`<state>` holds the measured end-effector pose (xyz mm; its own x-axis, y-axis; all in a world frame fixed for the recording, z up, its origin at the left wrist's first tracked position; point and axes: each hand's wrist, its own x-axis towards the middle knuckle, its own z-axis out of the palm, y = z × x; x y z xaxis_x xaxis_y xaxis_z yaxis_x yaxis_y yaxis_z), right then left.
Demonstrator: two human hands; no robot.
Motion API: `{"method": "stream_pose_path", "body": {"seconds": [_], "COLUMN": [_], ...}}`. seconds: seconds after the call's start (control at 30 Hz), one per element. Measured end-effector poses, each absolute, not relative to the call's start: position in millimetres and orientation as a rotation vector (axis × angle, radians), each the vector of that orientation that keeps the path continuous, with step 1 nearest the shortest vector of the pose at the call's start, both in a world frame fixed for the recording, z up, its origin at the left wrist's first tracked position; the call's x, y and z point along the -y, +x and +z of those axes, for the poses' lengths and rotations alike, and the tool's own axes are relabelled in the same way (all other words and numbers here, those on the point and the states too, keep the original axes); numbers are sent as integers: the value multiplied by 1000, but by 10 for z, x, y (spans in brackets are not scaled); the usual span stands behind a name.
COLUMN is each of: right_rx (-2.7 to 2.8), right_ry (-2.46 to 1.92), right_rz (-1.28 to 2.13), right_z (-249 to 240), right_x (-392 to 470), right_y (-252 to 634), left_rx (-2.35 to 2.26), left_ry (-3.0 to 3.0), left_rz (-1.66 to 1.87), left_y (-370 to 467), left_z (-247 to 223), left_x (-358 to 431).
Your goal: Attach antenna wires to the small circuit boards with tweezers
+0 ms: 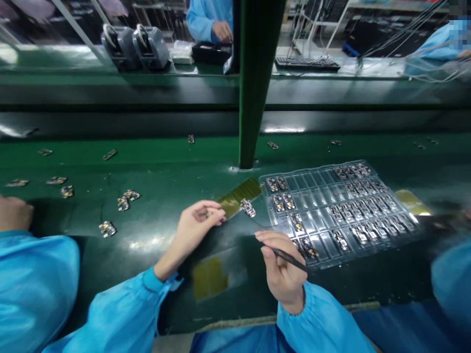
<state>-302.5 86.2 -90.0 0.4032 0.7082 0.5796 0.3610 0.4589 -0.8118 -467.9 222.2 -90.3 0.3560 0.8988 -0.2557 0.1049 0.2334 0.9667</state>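
Note:
My left hand [198, 223] is closed, its fingertips pinching the near end of an amber film strip [245, 190]; part of the palm side is hidden. My right hand [281, 262] grips black tweezers [289, 259], whose thin tip points up and left. Close to that tip, a small circuit board [248, 208] overlaps the strip's lower edge; I cannot tell whether the tips touch it. Right of my hands lies a clear plastic tray [312, 196], with several boards in its pockets. Another amber film sheet [210, 278] rests on the table between my forearms.
Loose circuit boards [108, 229] are scattered over the green table [154, 274] to the left. A green post [253, 98] rises behind the strip. A co-worker's hand [14, 213] is at far left, another person's sleeve [452, 279] at right. More amber film [412, 202] shows beyond the tray.

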Motion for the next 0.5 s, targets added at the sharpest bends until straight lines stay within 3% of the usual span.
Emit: {"method": "stream_pose_path", "body": {"seconds": [0.3,0.5], "right_rx": [1175,1222], "right_ry": [-1192,-1227], "right_rz": [354,407], "right_z": [-953,-960], "right_x": [-869,-871], "right_y": [-3033,-3044], "left_rx": [-1381,-1549], "left_ry": [1344,1471], "left_rz": [980,1150], "left_y": [-4426,-4241], "left_z": [-940,-1103], "left_x": [-3975,-4255]}}
